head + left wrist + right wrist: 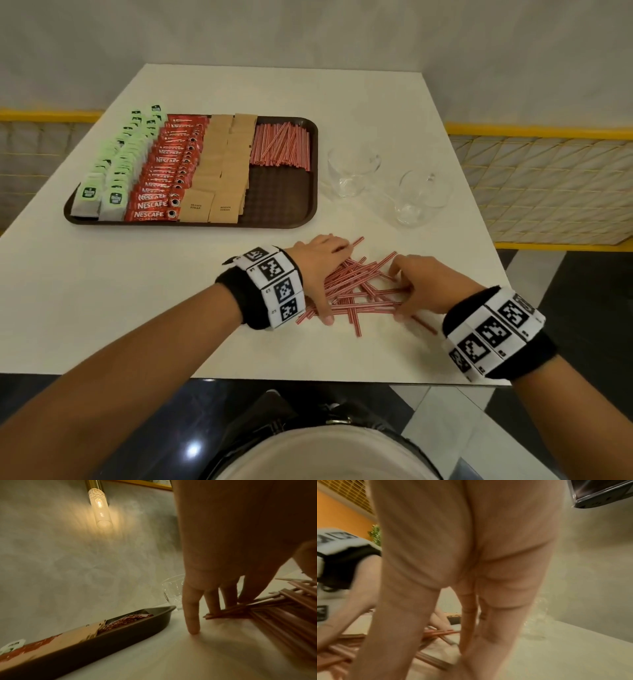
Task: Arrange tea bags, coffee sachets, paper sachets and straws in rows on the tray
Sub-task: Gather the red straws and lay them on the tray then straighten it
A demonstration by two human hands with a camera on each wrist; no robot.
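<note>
Head view showed both hands, left (317, 270) and right (423, 286), fingers straight, pressing loose straws (356, 287) together on the tabletop (137, 308).

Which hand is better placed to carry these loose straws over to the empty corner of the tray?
Probably left. The left hand lies on the tray's side of the loose straws; the right hand would have to cross over it.

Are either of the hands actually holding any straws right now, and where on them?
Nothing is lifted. The left hand and right hand press from either side on the loose pile of red-and-white striped straws on the white table; no closed grip shows.
</note>
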